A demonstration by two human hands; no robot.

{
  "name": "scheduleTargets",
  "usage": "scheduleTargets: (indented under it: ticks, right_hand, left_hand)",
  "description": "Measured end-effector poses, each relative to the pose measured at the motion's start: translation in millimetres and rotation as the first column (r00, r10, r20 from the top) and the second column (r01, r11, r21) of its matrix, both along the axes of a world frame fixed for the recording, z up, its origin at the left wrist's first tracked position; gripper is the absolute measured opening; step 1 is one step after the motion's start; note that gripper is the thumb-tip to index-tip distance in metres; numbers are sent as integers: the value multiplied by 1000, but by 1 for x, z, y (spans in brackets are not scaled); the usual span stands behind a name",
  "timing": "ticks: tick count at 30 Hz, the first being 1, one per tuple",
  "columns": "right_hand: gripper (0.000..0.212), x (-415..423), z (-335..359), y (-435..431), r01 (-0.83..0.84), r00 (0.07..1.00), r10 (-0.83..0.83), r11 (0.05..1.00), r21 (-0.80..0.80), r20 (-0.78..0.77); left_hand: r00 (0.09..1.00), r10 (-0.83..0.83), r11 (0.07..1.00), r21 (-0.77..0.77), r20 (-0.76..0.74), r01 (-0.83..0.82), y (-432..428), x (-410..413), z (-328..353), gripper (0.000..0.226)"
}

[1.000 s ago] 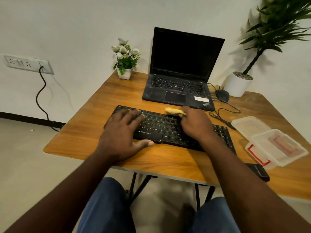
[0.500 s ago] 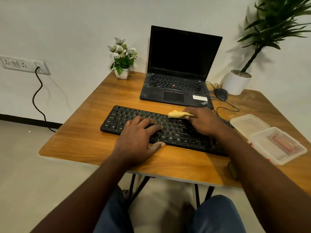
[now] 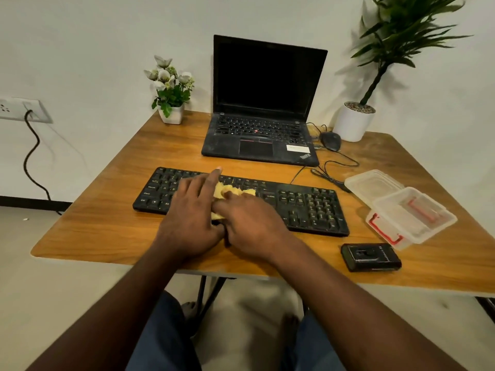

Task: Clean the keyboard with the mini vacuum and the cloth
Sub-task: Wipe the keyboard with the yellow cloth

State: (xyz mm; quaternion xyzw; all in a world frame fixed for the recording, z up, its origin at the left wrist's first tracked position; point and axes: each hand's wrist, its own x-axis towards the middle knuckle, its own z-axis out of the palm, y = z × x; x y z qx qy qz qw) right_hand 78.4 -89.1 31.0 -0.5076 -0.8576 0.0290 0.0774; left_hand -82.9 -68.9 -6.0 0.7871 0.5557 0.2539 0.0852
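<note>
Right hand point(image 3: 251, 228) slid one cloth point(image 3: 235, 190) beside left hand point(image 3: 191, 218).

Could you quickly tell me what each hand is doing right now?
Left hand: open, resting on the black keyboard.
Right hand: open, pressing the crumpled yellow cloth down.

- Just the one view here, worn on the person's head, facing forward and tilted down across the table point(image 3: 107, 231) toward the wall point(image 3: 107, 36).
- It sits close: both forearms come up from the bottom edge, and the left hand point(image 3: 191, 218) and right hand point(image 3: 251, 226) meet mid-frame over the keyboard point(image 3: 308, 207).
- Wide lens, and the table edges bow. The frame reaches the laptop point(image 3: 267, 103) at the back, the potted plant point(image 3: 356, 121) top right and the wall socket point(image 3: 24, 111) far left.
- The tilt is steep enough to catch the knees point(image 3: 166, 330) and floor point(image 3: 40, 290) below the near table edge.
</note>
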Motion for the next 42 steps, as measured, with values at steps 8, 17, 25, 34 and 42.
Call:
scheduleTargets:
  ticks: [8, 17, 25, 34, 42]
  right_hand:
    - [64, 126, -10, -55, 95, 995, -94, 995, 30, -45]
    - [43, 100, 17, -33, 391, 920, -391, 915, 94, -27]
    - [41, 89, 9, -20, 390, 920, -384, 918, 76, -86]
    - [43, 94, 16, -14, 369, 929, -367, 926, 85, -35]
    - [41, 93, 19, -15, 363, 932, -362, 929, 73, -26]
  left_hand:
    - [995, -4, 998, 70, -101, 11, 2, 1, -3, 95]
    - [974, -94, 984, 129, -205, 122, -5, 44, 1, 77]
    - [976, -84, 983, 144, -200, 114, -2, 64, -5, 69]
    - [987, -89, 988, 116, -136, 105, 5, 62, -8, 70]
    - [987, -83, 989, 107, -140, 99, 4, 60, -8, 70]
